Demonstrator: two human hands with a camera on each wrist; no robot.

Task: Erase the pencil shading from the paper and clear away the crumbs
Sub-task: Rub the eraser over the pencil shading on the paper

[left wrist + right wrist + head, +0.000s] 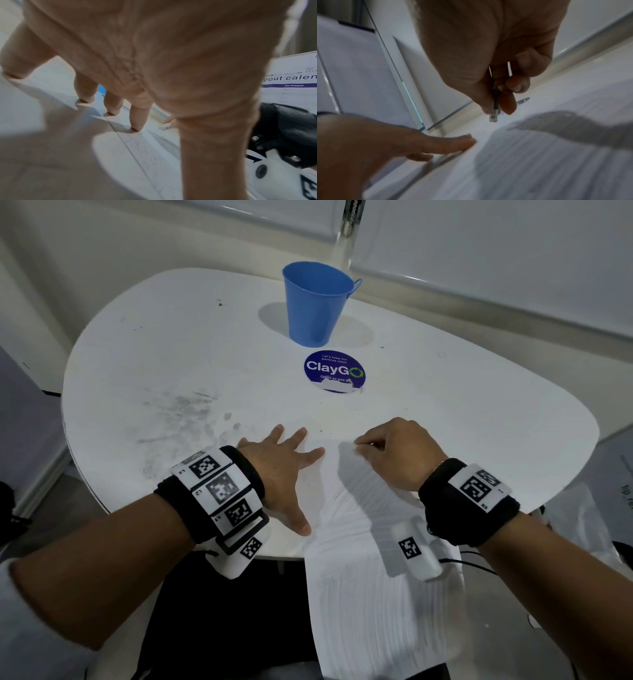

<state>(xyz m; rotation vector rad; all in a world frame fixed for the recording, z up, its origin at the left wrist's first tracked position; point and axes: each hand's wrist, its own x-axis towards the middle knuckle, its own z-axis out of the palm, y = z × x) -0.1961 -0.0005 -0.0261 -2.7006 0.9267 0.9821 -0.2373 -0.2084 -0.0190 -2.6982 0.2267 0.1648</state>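
A white paper [359,546] with grey pencil shading lies on the table's near side and hangs over the front edge. My left hand [284,463] lies flat with spread fingers, pressing on the paper's left edge; its fingertips [137,127] touch the sheet. My right hand [394,453] hovers at the paper's far end and pinches a small eraser [493,116] between thumb and fingers, its white tip pointing down just above the sheet. Fine dark crumbs [137,143] speckle the paper near my left fingers.
A blue metal bucket [317,302] stands at the back of the round white table [154,344]. A round blue ClayGo sticker [334,371] sits in front of it. Grey smudges [181,412] mark the tabletop at left. Walls close in behind.
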